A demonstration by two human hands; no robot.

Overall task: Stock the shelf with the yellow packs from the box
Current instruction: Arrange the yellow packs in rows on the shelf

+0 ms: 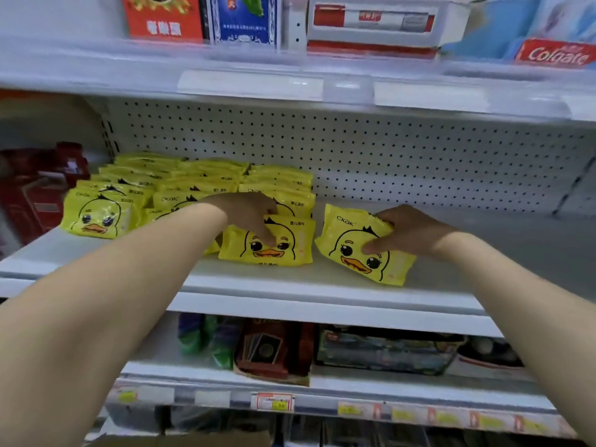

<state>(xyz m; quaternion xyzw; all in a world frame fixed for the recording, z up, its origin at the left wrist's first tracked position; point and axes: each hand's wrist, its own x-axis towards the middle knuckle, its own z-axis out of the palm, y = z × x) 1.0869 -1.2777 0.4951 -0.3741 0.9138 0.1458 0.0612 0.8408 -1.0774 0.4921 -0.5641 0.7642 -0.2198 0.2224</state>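
Head view: middle shelf [258, 282], its left half filled with rows of yellow packs [154, 185]. Entry: two further duck-faced packs at the front edge. The left hand [245, 214] pinches the upright pack [296, 243] at its top. The right hand [412, 230] clasps the tilted pack [354, 253], thumb on the face, fingers behind. Handling, by appearance: light, soft, glossy film, probably slippery. Best gripped across the padded body, not by the crimped end seams.
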